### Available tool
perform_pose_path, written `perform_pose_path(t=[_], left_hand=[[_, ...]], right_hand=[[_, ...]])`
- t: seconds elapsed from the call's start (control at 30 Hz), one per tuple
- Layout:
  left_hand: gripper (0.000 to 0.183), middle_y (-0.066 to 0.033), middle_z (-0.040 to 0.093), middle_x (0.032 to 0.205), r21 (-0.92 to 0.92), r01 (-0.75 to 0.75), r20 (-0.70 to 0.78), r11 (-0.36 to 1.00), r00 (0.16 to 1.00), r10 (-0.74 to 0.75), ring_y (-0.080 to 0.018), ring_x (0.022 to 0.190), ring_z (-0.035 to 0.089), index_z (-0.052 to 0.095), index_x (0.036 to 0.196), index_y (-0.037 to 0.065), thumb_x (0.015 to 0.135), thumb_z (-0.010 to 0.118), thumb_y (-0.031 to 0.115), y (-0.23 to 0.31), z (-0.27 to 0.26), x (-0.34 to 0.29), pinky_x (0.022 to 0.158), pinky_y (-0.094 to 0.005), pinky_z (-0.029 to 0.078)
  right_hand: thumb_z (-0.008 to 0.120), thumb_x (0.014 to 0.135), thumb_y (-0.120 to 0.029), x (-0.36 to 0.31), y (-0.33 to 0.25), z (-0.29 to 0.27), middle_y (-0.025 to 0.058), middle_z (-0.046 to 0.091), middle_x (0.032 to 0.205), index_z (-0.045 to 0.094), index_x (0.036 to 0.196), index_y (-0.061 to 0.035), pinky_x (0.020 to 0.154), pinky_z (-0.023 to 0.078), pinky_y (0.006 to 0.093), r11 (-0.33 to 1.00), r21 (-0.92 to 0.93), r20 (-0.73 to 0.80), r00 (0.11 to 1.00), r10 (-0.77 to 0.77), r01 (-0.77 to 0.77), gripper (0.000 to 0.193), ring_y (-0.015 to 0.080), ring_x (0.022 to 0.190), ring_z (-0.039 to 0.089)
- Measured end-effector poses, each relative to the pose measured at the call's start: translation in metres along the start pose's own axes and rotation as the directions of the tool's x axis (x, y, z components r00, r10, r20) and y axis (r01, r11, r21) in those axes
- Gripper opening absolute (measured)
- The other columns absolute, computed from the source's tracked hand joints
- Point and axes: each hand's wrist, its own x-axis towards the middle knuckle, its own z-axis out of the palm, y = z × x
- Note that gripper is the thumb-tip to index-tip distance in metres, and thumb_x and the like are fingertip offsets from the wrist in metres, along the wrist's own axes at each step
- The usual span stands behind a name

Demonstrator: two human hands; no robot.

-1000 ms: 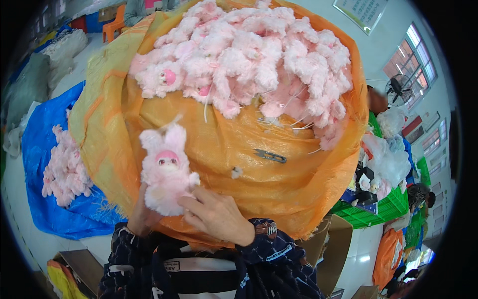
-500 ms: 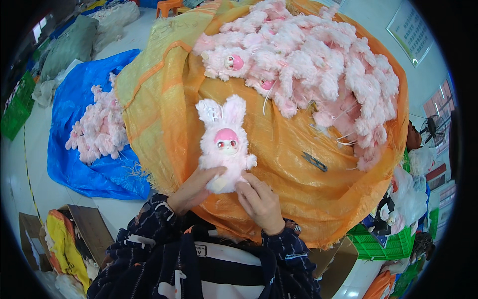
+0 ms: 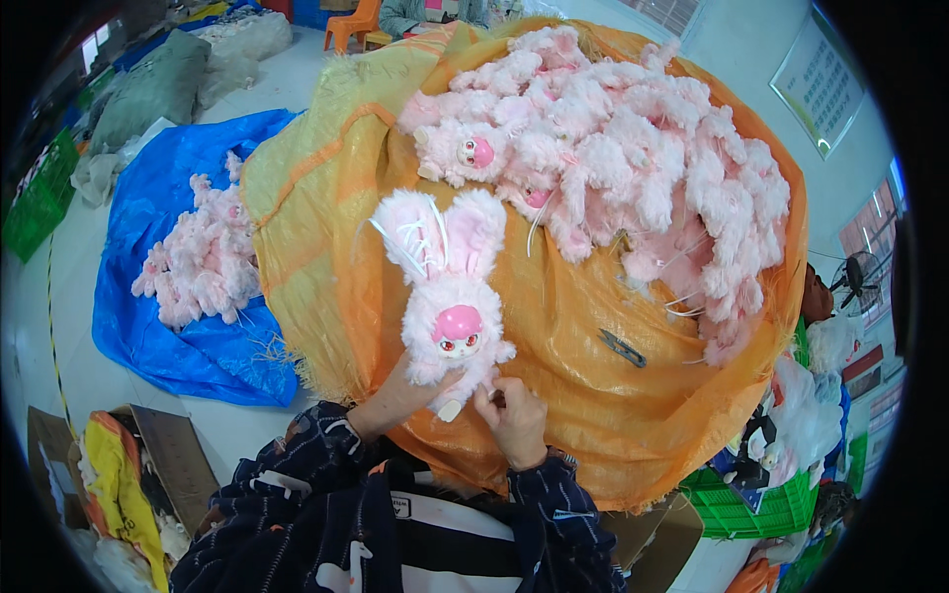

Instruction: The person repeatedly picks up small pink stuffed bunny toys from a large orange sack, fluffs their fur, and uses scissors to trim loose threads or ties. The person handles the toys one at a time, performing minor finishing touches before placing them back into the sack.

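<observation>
While the left hand [image 3: 397,397] grips a plush toy [image 3: 445,301], right hand [image 3: 519,422] curls fingers at its lower end, pinch unclear | face [image 3: 459,342], ear lacing [image 3: 423,253] in place | heap [image 3: 638,158] seemingly remaining

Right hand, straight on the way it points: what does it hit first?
Most likely the pink plush toy in the left hand; the right hand is right by its lower edge, though whether they touch is unclear.

Pale wall [image 3: 753,64], white floor [image 3: 297,79], orange chair [image 3: 354,22], window [image 3: 870,237]
</observation>
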Motion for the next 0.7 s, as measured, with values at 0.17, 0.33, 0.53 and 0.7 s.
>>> perform_pose_path(t=[0.17,0.33,0.53,0.7], left_hand=[[0.042,-0.0066,0.053,0.108,-0.089,0.039,0.034,0.995,0.999,-0.036,-0.0132,0.098,0.050,0.043,0.117,0.000,0.081,0.061,0.010,-0.012,0.000,-0.001,0.083,-0.0276,0.043],[0.045,-0.0066,0.050,0.112,0.037,-0.021,0.093,0.999,0.996,0.017,-0.0140,0.101,0.048,0.040,0.121,0.001,0.081,0.060,0.010,-0.016,-0.003,-0.005,0.086,-0.0281,0.042],[0.042,-0.0073,0.056,0.106,0.008,-0.037,0.061,0.999,0.997,0.037,-0.0139,0.094,0.053,0.048,0.114,0.000,0.077,0.065,0.009,-0.002,-0.009,-0.003,0.083,-0.0284,0.044],[0.048,-0.0081,0.056,0.109,0.115,0.062,0.322,0.991,0.942,-0.096,-0.0141,0.097,0.053,0.045,0.118,-0.001,0.077,0.067,0.012,0.014,0.005,-0.014,0.085,-0.0290,0.043]], right_hand=[[0.061,0.078,-0.011,-0.005,0.006,0.010,0.0040,0.044,0.052,0.049,0.076,-0.0036,0.036,0.036,0.0249,0.918,0.239,0.038,0.948,0.317,-0.317,0.015,0.0097,0.040,0.046],[0.046,0.089,-0.023,0.001,-0.009,0.007,-0.0009,0.044,0.053,0.048,0.077,-0.0046,0.035,0.033,0.0203,0.088,0.657,0.534,0.543,0.648,-0.749,0.023,0.0055,0.039,0.040],[0.048,0.089,-0.017,0.019,0.009,-0.028,0.0010,0.052,0.067,0.049,0.096,-0.0008,0.048,0.038,0.0189,0.408,0.580,0.483,0.700,0.525,-0.706,0.018,0.0057,0.053,0.046],[0.052,0.085,-0.006,0.050,0.000,-0.038,0.0037,0.054,0.091,0.047,0.112,0.0018,0.074,0.042,0.0232,0.537,0.696,0.260,0.865,0.430,-0.477,0.028,0.0110,0.083,0.051]])
